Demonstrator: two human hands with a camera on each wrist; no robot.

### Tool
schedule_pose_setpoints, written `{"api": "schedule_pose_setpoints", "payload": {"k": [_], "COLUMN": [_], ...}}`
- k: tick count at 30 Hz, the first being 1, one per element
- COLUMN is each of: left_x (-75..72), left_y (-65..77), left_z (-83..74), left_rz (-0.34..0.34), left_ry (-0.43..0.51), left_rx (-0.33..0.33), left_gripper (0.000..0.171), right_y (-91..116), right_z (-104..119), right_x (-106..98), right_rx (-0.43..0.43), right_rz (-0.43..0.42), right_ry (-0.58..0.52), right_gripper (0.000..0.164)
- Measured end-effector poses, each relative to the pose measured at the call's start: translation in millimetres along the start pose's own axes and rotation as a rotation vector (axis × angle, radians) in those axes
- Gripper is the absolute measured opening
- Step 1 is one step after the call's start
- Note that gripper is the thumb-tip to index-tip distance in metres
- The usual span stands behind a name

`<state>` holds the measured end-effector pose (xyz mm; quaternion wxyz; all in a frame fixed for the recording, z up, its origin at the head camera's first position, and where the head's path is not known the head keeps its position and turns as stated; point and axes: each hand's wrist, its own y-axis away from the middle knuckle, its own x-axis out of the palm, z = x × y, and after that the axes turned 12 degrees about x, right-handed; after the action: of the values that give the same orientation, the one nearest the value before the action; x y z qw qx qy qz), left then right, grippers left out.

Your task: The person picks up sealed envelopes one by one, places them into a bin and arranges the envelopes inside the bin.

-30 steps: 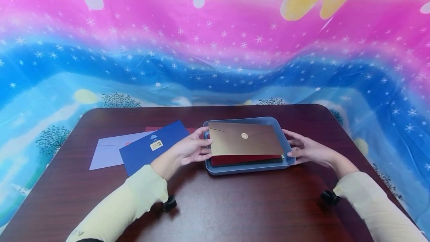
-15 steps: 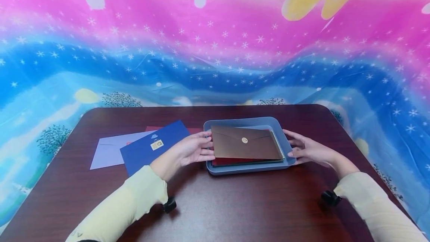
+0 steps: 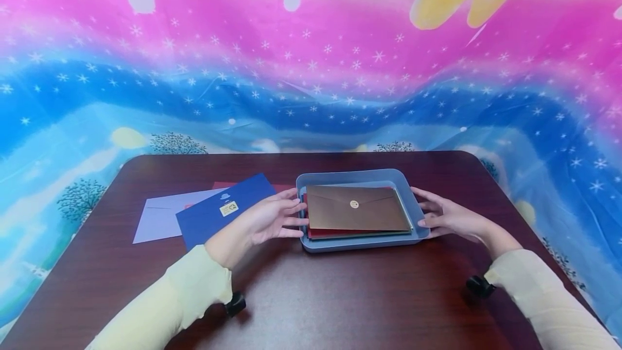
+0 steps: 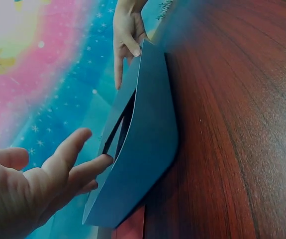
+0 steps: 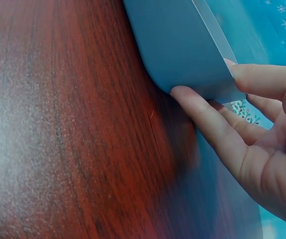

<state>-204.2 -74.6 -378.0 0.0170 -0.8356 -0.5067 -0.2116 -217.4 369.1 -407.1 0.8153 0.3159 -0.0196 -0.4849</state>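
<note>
A brown envelope with a round cream seal lies flat on top of a stack in a blue-grey tray. Dark red and green edges of other envelopes show beneath it. At the tray's left end, my left hand has its fingers spread and relaxed, holding nothing; in the left wrist view a fingertip is at the tray rim, and contact is hard to tell. My right hand grips the tray's right end, thumb over the rim and fingers against the outer wall.
Left of the tray, a blue envelope with a cream label overlaps a pale lavender envelope. Part of a red envelope shows behind them. Everything is on a dark reddish-brown table, with a printed cloth hanging behind.
The brown envelope has come down from my left fingers to lie flat on the stack. My left hand has let go and drawn slightly left. My right hand stays at the tray.
</note>
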Motion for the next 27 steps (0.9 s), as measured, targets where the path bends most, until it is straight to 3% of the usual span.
{"api": "schedule_pose_setpoints", "payload": {"k": [8, 15, 21, 27], "left_x": [-6.7, -21.7, -42.7, -67.6], "left_y": [6.5, 18.1, 30.2, 46.9], "left_z": [-7.8, -31.8, -56.1, -75.2], "left_rz": [-0.007, 0.009, 0.073, 0.056], "left_ry": [-0.051, -0.111, -0.254, -0.446], "left_rx": [0.027, 0.086, 0.177, 0.207], "left_gripper": [0.068, 0.066, 0.062, 0.057], "right_y": [-0.5, -1.2, -0.9, -0.5], "right_z": [-0.7, -0.7, -0.2, 0.9], "right_x": [0.2, -0.3, 0.1, 0.9], "right_rx": [-0.003, -0.005, 0.003, 0.010], "right_rz": [0.002, 0.005, -0.001, -0.007], "right_ry": [-0.012, -0.012, -0.012, -0.011], "right_gripper": [0.097, 0.097, 0.097, 0.097]}}
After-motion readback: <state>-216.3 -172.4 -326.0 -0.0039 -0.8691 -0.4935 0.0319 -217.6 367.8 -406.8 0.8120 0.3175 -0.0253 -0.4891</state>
